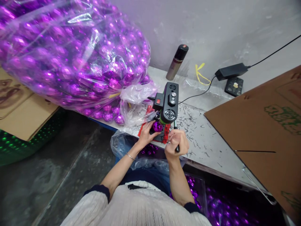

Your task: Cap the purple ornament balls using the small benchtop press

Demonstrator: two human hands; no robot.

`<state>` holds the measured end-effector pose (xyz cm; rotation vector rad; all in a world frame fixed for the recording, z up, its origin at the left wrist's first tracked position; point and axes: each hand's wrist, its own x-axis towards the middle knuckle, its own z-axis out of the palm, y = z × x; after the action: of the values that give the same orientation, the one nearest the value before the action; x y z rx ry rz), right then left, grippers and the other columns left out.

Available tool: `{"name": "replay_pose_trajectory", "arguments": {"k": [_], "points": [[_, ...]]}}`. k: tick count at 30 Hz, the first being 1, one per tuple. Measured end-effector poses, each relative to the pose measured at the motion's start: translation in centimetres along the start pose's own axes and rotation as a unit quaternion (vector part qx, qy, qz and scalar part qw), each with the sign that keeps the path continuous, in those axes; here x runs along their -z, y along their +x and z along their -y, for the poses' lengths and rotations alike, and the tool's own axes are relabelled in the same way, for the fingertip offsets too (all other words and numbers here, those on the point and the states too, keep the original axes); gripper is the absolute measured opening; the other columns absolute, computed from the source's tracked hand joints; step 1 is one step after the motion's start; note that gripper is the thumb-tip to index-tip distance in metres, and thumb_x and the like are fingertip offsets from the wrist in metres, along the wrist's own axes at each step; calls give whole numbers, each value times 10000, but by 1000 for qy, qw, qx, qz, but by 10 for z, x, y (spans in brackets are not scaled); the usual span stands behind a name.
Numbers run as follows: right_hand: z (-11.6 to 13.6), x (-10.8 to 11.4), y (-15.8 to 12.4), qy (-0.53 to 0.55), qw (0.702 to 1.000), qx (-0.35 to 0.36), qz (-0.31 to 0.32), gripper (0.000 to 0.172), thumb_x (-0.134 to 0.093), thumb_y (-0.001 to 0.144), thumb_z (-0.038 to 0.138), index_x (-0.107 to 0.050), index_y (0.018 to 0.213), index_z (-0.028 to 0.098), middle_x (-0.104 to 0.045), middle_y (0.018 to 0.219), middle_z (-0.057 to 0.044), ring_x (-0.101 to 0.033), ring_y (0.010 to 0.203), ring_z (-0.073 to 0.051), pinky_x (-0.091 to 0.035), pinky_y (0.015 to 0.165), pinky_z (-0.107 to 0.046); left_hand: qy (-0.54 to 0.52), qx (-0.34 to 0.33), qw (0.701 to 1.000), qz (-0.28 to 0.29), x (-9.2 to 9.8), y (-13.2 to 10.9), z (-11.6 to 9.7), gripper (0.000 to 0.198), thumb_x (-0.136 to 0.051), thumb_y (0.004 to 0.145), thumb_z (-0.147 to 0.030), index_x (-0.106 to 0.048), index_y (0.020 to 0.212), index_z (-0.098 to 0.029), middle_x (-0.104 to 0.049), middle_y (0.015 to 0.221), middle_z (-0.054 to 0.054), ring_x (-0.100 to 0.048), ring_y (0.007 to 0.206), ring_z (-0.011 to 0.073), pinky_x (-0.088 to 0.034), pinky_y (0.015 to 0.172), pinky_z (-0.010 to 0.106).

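Note:
My left hand point(146, 135) holds a shiny purple bauble point(157, 126) between thumb and fingers, under the head of a small black bench drill press point(171, 102). A round vent, silver knobs and a red switch show on the machine's top. Whether the tool tip touches the bauble is hidden by the head. My right hand point(176, 142) is wrapped round the press's lever handle point(177, 148), to the right of the bauble. Red material point(166, 133) lies around the dark base below the bauble.
A huge clear bag of purple baubles point(94, 59) fills the left. Behind the press stand a bottle point(177, 62) and a power adapter point(231, 71). Thin dark scraps litter the white table point(207, 138). A cardboard box point(265, 125) stands right; more purple baubles point(225, 204) lie below.

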<state>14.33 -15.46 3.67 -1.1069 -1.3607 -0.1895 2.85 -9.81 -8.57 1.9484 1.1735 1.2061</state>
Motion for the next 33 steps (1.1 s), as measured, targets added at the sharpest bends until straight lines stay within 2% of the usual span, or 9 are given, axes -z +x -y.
{"name": "replay_pose_trajectory", "arguments": {"k": [8,12,15,17,20,23,27,30,33], "points": [[9,5,17,12,999,-21,23,291,-444,988,156,-486,709,227,-537,654,16,-559,631,-130,-423,624,-289,15,-47,997,-66,11,-23,-8,697,-742,862,-554,-548,1435,-207,-700,1327,162,-675,1253,303,-552,1076,493],[5,4,10,5,1000,-5,26,268,-451,980,150,-499,728,226,-557,675,11,-565,642,-134,-410,620,-290,14,-128,991,38,26,-77,-10,816,-794,789,-585,-526,1460,-204,-730,1246,156,-727,1159,302,-610,1009,461],[2,3,6,5,1000,3,17,261,-455,973,140,-497,730,226,-565,679,13,-564,642,-134,-404,620,-291,43,-109,986,123,27,-109,-8,801,-741,822,-611,-511,1464,-191,-722,1244,157,-745,1125,285,-649,930,416],[1,3,5,6,1000,3,17,265,-451,973,134,-494,728,226,-564,674,16,-566,642,-134,-405,621,-290,59,-92,986,130,27,-114,-9,737,-716,859,-594,-526,1447,-192,-715,1253,151,-748,1117,272,-655,912,397],[0,3,3,7,1000,5,20,265,-462,966,126,-490,723,226,-565,668,20,-571,642,-135,-408,625,-290,70,-106,991,39,35,-94,-14,463,-675,950,-453,-613,1338,-207,-743,1174,111,-751,1086,229,-634,956,371],[0,2,2,8,1000,6,15,263,-467,962,122,-496,722,226,-569,669,20,-571,641,-135,-409,626,-291,124,-53,977,-164,60,-56,-15,359,-626,991,-384,-627,1301,-202,-691,1278,140,-654,1278,259,-519,1134,462],[0,2,2,7,1000,2,15,267,-469,963,129,-495,716,227,-560,662,18,-572,641,-136,-416,625,-294,135,145,890,-410,109,-10,15,744,-468,1034,-490,-176,1624,-141,-121,1716,231,12,1634,323,-55,1318,601],[1,3,3,-1,1000,3,20,269,-464,966,140,-499,715,228,-559,658,11,-574,638,-141,-419,613,-301,117,266,832,-473,142,17,51,762,-301,1067,-465,82,1645,-149,63,1744,185,214,1598,266,74,1303,579],[0,4,2,-5,1000,8,23,269,-455,967,140,-505,717,229,-570,668,6,-574,636,-142,-425,611,-303,141,304,843,-420,160,42,76,739,-288,1063,-458,-12,1655,-114,26,1745,202,181,1598,284,69,1292,591]]}}
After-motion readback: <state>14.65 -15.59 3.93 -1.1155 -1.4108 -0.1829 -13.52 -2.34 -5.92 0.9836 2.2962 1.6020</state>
